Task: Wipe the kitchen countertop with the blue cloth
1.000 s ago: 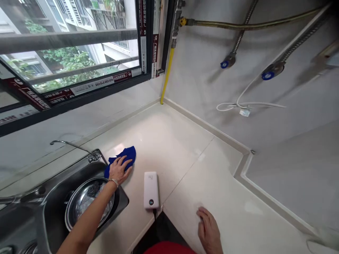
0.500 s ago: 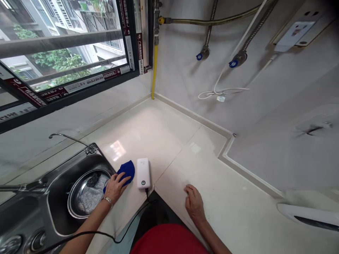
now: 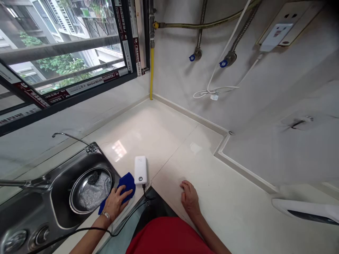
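My left hand (image 3: 118, 200) presses a blue cloth (image 3: 127, 181) flat against the counter beside the sink, its fingers spread over the cloth and holding it there. Part of the cloth is hidden under the palm and wrist. Just beyond the fingertips a white power bank (image 3: 140, 170) with a small lit display lies on the counter, a black cable (image 3: 144, 190) plugged into its near end. My right hand (image 3: 190, 198) is on the counter (image 3: 169, 151) to the right, fingers loosely curled together, with nothing visible in them.
A steel sink (image 3: 57, 208) on the left holds a metal basin (image 3: 71, 197) with water and a dark scrubber (image 3: 93, 178). A thin faucet (image 3: 72, 138) stands at its back. A white appliance (image 3: 302, 211) is at the right. Walls and a window (image 3: 66, 46) border the counter.
My left hand has slid the blue cloth along the counter beside the sink, towards my body. My right hand stays loosely curled. The view has shifted slightly.
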